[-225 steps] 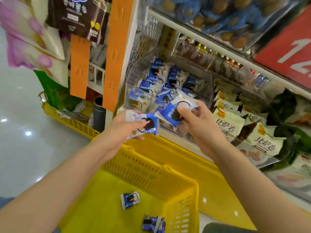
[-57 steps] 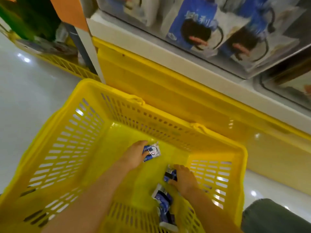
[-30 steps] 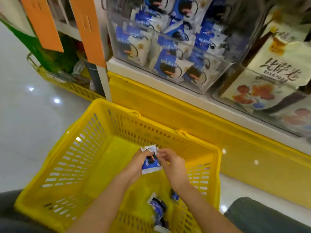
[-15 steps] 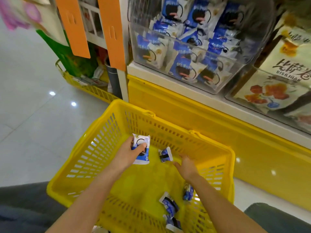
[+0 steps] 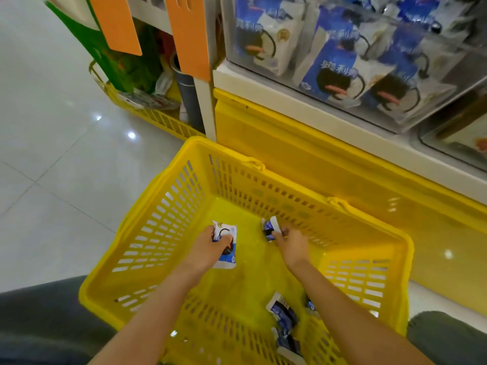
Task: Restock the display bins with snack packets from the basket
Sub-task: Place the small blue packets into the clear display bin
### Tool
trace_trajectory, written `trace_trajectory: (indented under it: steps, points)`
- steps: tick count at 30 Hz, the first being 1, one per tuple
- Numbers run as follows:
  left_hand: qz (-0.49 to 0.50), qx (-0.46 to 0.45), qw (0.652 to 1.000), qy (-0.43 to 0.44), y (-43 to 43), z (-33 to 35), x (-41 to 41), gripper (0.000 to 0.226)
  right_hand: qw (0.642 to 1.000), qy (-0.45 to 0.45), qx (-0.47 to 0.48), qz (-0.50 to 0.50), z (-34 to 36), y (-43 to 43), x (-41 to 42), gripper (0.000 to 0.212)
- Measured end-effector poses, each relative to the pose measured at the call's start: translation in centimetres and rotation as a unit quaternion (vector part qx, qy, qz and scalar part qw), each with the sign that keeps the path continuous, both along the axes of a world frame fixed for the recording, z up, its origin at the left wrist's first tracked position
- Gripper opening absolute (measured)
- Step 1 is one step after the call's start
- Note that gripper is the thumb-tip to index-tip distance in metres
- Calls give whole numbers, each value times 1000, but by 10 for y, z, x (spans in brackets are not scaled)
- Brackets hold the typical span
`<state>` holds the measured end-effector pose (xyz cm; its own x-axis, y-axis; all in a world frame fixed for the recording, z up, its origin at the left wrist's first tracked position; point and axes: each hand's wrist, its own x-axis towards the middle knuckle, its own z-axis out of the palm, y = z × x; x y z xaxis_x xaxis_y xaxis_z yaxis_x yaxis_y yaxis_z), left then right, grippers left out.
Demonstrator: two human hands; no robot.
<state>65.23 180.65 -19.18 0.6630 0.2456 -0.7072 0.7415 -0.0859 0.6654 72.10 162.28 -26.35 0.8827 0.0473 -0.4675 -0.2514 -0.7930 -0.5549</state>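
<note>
Snack packets (image 5: 283, 313) loose inside the basket (image 5: 168, 219); one packet (image 5: 224, 245) clasped in left hand (image 5: 208, 250) grip, another packet (image 5: 269, 229) pinched endwise in right hand (image 5: 290, 245). Might slip from that thin pinch on lifting out.

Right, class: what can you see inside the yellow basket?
Inside the yellow basket, the left hand holds one snack packet; the right hand pinches a second packet. Loose packets lie nearer the person; the right forearm hides some, so the count is unclear.
</note>
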Motion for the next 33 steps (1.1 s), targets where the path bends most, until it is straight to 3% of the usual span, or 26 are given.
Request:
trace_trajectory:
  steps: [4,6,8,11,13,18,21,25,28,33]
  points:
    - [65,-28,997,44,-12,5,-1,29,980,-151,97,81,44,12,-17,8]
    - [136,-106,984,38,-18,17,1,31,956,-218,123,153,70,14,-24,5]
    - [179,-206,962,-11,-23,33,4,29,927,-274,133,220,95,15,-29,4]
    - [170,-202,958,-109,-26,55,7,22,893,-319,148,281,132,12,-32,4]
    - [161,-178,956,-169,-27,72,7,24,899,-289,196,264,155,10,-32,3]
    - [58,-109,944,-307,-30,123,8,18,937,-120,322,55,217,12,-30,17]
    - [-48,-87,937,-335,-26,156,12,13,945,-82,308,69,255,13,-20,25]
    - [-93,-60,929,-353,-12,195,20,20,940,-14,331,85,293,14,-21,22]
    - [-104,-44,922,-371,-8,214,25,29,945,-48,315,70,309,20,-23,16]
    - [-15,-94,935,-343,2,228,40,28,936,-152,316,17,349,29,11,20]
